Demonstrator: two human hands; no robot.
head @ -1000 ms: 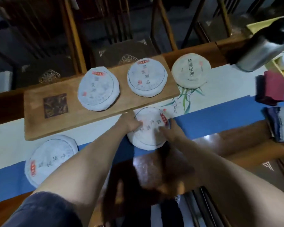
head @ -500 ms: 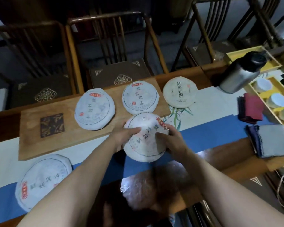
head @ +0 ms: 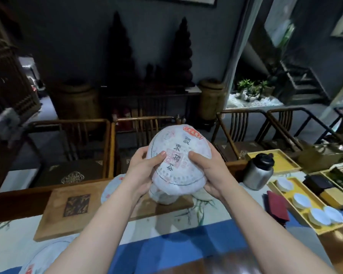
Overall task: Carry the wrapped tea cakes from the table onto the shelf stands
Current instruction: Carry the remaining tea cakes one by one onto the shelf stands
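Head view puts the wrapped tea cake [head: 178, 155] dead centre, lifted clear of the worktop [head: 18, 228] and tilted so its printed face looks back at me, with the red label at the top edge. I see the left hand [head: 141, 173] clamped on its left rim, thumb laid across the paper face, and the right hand [head: 208, 171] clamped on the right rim and lower edge, thumb likewise on the face; both hands sit at the same level, so neither is nearer than the other. No shelf or stand shows anywhere ahead, so I judge the coming move turns on swinging the cake away from this worktop toward a shelf that lies outside the picture; which way, I cannot tell. The cake is a round, thick disc with no long axis, wrapped in white paper, slightly creased, carrying dark characters down the middle and a faint red stamp. Beneath it, more wrapped cakes remain: 1 [head: 162, 196] partly hidden on the wooden board [head: 53, 218] and 1 [head: 42, 260] at the near left corner on the blue runner [head: 166, 240]. I reckon the task is at an early stage.
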